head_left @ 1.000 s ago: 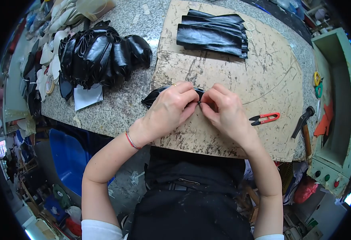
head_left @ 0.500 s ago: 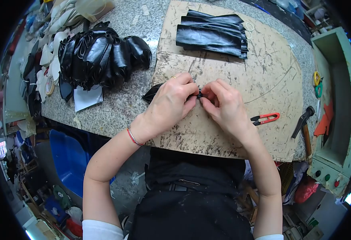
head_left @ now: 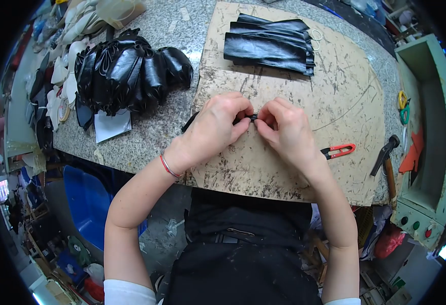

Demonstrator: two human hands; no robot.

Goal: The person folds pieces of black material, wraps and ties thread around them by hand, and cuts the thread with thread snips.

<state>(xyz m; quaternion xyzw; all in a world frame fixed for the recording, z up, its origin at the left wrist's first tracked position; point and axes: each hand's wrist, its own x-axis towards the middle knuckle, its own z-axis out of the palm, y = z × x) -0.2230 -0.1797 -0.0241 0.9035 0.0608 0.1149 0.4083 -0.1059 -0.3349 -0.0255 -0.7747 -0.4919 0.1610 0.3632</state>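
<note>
Between my two hands is a black shiny leather-like strip point(head_left: 189, 122), bunched into narrow folds where the fingers meet. My left hand point(head_left: 216, 120) is closed on it and hides most of its length; one end pokes out on the left. My right hand point(head_left: 287, 127) pinches the gathered end, thumb against fingers. Beyond the hands, several flat black strips point(head_left: 266, 51) are stacked on the scuffed cardboard sheet point(head_left: 334, 96). Red-handled thread snips point(head_left: 341, 151) lie just right of my right wrist.
A heap of gathered black pieces point(head_left: 124, 71) sits at the left on the speckled tabletop point(head_left: 151, 137), over a white paper point(head_left: 112, 125). Light rings point(head_left: 317, 34) lie by the stack. On the right are a hammer point(head_left: 387, 157), scissors point(head_left: 404, 107) and a green metal box point(head_left: 436, 117).
My left hand has shifted slightly left, and its fingers have tilted. A little more of the folded black strip shows between the hands, while less of its left end is visible.
</note>
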